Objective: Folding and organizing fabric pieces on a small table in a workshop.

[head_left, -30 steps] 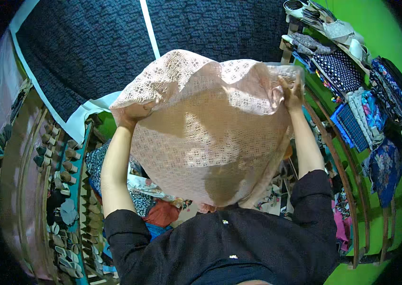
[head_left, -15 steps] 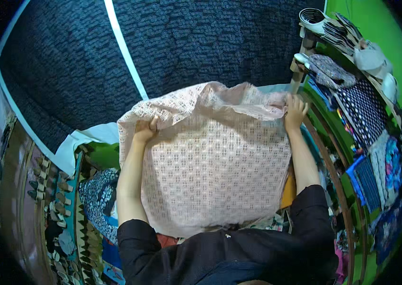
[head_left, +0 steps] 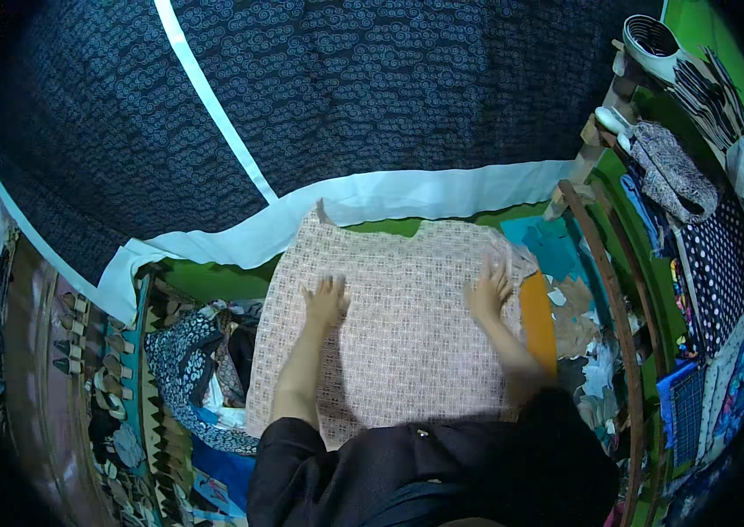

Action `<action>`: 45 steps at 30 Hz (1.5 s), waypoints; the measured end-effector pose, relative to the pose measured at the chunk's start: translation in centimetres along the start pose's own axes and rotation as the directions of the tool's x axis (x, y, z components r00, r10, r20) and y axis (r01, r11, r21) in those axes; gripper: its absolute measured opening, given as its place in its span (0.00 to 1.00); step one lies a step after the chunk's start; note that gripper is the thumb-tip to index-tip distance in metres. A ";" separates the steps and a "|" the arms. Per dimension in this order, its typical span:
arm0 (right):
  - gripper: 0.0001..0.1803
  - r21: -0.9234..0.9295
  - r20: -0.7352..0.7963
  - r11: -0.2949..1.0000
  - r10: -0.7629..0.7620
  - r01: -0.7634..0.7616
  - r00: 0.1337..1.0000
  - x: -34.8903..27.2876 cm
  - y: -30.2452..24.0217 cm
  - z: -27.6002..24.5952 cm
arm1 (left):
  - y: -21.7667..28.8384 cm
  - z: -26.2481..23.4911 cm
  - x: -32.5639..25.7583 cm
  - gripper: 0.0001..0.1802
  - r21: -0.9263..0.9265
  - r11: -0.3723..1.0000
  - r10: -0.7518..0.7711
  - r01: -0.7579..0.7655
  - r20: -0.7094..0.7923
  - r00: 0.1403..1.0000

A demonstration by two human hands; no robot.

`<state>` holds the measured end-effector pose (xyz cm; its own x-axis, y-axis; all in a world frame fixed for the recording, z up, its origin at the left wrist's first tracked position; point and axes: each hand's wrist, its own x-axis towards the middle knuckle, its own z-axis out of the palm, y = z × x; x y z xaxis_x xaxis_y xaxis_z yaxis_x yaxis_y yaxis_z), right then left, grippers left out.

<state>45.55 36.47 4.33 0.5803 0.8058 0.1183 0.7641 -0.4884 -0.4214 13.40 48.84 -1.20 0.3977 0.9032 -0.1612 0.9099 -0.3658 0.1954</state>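
Under both hands point(head_left: 407, 299), lace cloth point(head_left: 407, 342) lengthwise away.

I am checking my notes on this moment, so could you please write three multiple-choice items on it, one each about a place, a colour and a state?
1. Where do both hands rest?
A. on the pink lace cloth
B. on the wooden rail
C. on the shelf

2. What colour is the band edging the dark patterned fabric?
A. red
B. white
C. yellow

3. How is the lace cloth?
A. rolled up
B. hanging in the air
C. spread flat

Answers: 1 A, the left hand and right hand press on the pink lace cloth. 2 B, the band is white. 3 C, it lies spread out.
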 end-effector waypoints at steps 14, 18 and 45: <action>0.36 0.041 0.337 0.995 -0.098 0.090 0.937 -20.7 11.0 2.1 | 2.6 5.4 -25.0 0.33 -0.087 0.994 0.077 -0.072 0.061 0.995; 0.34 0.059 0.351 0.992 -0.123 0.109 0.928 -19.3 10.8 3.0 | 2.4 9.4 -26.3 0.36 -0.036 0.996 0.081 -0.076 0.175 0.981; 0.36 0.033 0.233 0.995 -0.097 0.091 0.968 -18.9 11.5 1.6 | 4.7 8.8 -25.2 0.34 -0.045 0.994 0.097 -0.096 0.025 0.995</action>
<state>42.86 16.18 -4.21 0.4218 0.9050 -0.0547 0.8041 -0.4013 -0.4385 8.66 22.37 -4.72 0.4873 0.8574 -0.1655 0.8613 -0.4406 0.2531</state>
